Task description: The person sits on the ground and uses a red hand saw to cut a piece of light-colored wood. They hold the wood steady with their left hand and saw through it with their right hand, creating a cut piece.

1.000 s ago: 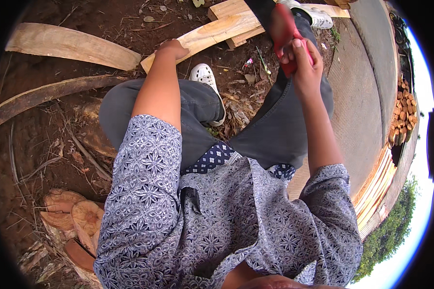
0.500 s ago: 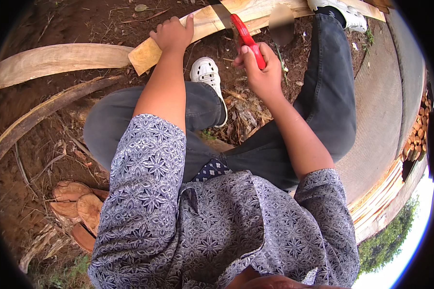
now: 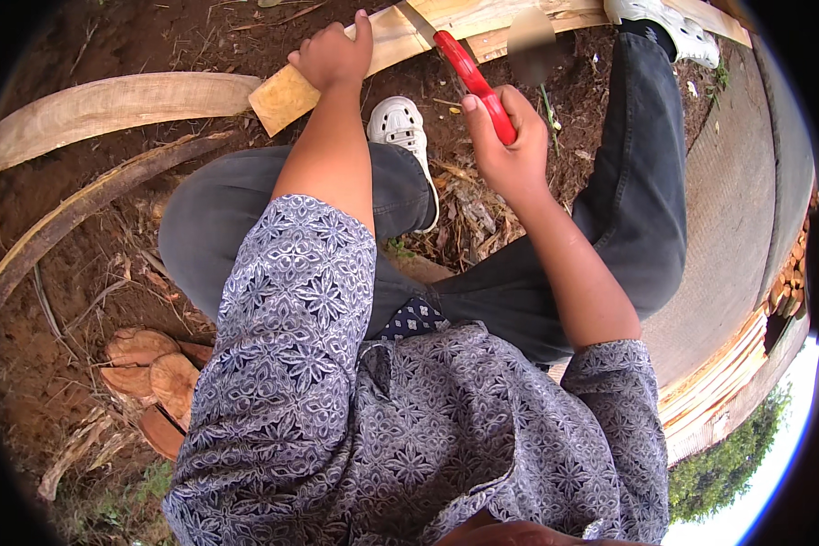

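Note:
A pale sawn plank [image 3: 387,47] lies slantwise on the ground ahead of me. My left hand [image 3: 335,55] rests on it near its squared left end, fingers curled over the wood and thumb sticking up. My right hand [image 3: 511,146] is wrapped round the red handle [image 3: 464,65] of a handsaw. The saw's grey blade [image 3: 417,25] lies across the plank, to the right of my left hand. How deep the blade sits in the wood cannot be made out, and its far end leaves the picture.
A second board [image 3: 118,114] and a bark-edged strip [image 3: 91,205] lie at the left. Round wood slices [image 3: 146,359] are piled at lower left. My white clogs [image 3: 399,127] stand close to the plank. Grey sheeting [image 3: 728,209] and stacked timber [image 3: 719,373] are at the right.
My right hand has drawn the saw slightly back toward me. My left hand stays on the plank, and the whole view has shifted a little.

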Motion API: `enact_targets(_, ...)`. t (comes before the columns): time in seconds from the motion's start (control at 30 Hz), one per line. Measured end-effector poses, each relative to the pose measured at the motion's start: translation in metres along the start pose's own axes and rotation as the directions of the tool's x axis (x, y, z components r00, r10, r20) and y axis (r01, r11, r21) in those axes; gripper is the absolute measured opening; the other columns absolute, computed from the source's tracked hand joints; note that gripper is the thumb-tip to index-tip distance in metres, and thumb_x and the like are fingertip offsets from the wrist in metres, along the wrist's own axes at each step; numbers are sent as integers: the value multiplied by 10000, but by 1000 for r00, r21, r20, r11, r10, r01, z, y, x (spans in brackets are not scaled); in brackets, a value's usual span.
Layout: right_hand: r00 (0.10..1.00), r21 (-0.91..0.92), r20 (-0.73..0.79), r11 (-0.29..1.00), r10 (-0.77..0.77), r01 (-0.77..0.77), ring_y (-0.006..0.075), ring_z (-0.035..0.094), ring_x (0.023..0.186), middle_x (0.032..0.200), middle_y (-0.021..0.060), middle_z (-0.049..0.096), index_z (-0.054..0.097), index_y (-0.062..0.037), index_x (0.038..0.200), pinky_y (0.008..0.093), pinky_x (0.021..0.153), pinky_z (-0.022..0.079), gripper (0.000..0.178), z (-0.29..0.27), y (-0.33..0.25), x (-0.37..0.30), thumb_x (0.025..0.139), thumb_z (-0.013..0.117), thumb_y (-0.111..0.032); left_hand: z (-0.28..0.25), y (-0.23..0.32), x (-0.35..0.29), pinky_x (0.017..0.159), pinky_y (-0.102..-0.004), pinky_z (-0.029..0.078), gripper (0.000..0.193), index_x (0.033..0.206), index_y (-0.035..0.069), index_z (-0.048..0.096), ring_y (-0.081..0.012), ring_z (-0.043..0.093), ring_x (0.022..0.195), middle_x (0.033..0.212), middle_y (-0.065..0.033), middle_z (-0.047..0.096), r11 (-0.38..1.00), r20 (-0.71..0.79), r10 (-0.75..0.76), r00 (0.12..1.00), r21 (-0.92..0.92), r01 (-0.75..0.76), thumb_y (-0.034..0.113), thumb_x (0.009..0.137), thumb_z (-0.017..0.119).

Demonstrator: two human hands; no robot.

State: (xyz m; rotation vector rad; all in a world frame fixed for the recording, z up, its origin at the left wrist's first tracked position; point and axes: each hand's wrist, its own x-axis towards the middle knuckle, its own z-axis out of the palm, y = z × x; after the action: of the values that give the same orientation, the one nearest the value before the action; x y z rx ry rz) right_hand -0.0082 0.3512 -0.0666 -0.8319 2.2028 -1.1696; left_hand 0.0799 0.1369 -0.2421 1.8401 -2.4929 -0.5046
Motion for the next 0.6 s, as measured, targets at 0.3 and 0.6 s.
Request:
enact_targets(0.3,991,33,128,999,33,-38,104,431,574,601,33,474,488,-58,737,332,531,397,402,2,-9,-8,952,746,-279,-29,14,-2,902,-596,444,496,1035,135,761,-347,646,1101,1174,-164,709,998,99,-13,995,58,8,565,975,522)
enact_targets(0.6,998,135,23,989,64,-67,102,434,557,579,10,473,479,-72,697,315,528,385,436,16,-4,3,931,774,-292,-6,0,3,820,-545,516,438,812,84,730,-385,703,839,886,-171,748,957,-209,277,938,-27,-288,413,1000,508)
